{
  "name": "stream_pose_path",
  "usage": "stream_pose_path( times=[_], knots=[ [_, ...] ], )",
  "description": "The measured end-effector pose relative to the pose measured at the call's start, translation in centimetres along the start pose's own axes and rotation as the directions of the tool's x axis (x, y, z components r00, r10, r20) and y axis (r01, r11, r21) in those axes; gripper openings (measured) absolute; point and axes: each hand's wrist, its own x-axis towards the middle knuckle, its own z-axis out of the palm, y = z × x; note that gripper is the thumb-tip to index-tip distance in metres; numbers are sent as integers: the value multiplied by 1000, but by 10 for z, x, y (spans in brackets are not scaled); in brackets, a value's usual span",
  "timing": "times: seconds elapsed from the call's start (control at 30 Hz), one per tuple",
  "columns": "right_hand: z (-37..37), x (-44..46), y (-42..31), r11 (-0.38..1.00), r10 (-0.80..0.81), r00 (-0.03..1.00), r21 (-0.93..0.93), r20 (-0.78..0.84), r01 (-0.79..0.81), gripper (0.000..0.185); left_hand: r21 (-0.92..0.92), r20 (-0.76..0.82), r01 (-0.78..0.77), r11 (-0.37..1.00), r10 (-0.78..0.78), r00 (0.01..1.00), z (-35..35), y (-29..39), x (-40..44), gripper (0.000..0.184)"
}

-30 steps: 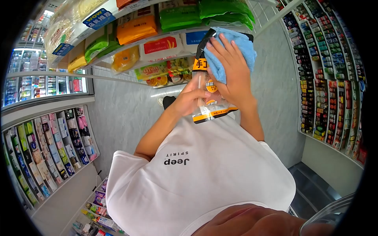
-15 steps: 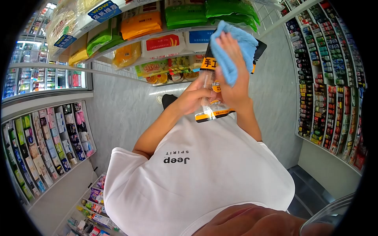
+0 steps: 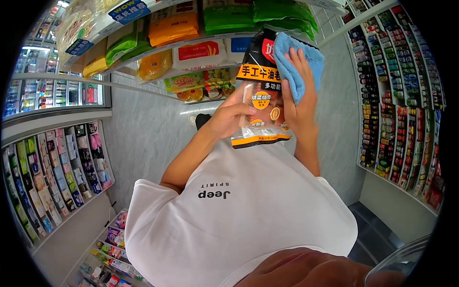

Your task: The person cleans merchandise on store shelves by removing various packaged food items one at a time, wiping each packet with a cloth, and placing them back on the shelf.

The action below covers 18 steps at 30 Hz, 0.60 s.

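A black-and-orange seasoning packet [image 3: 258, 57] with a clear window and Chinese print is held up in front of my chest. My left hand [image 3: 226, 117] grips its lower left side, thumb on the front and the other fingers hidden behind. Against the packet's upper right side lies a folded light-blue cloth [image 3: 292, 76]. My right hand [image 3: 302, 110] holds that cloth, its fingers stretched over it and its palm along the packet's right edge. Part of the packet's right half is covered by the hand and cloth.
Just beyond the packet stands a shelf rack [image 3: 143, 71] with bagged goods, among them green bags [image 3: 228, 18] and an orange bag [image 3: 173, 32]. Shelves of bottles and jars [image 3: 382, 95] line the right. Hanging goods [image 3: 52, 172] fill a left rack; grey floor [image 3: 143, 124] lies between.
My right hand and the cloth have moved right and slightly down, uncovering more of the packet's printed front. My left hand keeps its grip, and the packet has turned to face me more.
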Motion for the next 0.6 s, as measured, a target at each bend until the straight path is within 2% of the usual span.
stream_pose_path(
  times=[0.03,0.13,0.23,0.37,0.43,0.5,0.6],
  knots=[
    [1,-3,-2,999,26,1000,28,-8,-26,42,-6,-11,-3,1000,3,1000,1,1,0,68],
    [0,-15,-11,997,-8,998,-77,56,12,44,-76,-105,-15,997,7,994,23,9,1,68],
    [0,-18,-17,996,-38,995,-82,94,46,46,-39,-21,11,999,-12,1000,4,3,2,67],
    [4,-10,-22,996,-78,990,-32,120,83,47,14,-58,68,998,-67,996,8,-2,5,62],
    [7,-7,-23,976,-151,972,-129,178,175,48,72,-70,70,995,-65,995,10,-3,5,54],
    [9,-6,-23,959,-205,958,-155,199,237,49,-163,-56,86,983,-96,994,2,-8,7,56],
    [3,-9,-24,950,-237,920,-121,313,286,50,-301,-69,77,951,-102,992,4,-7,5,73]
  ],
)
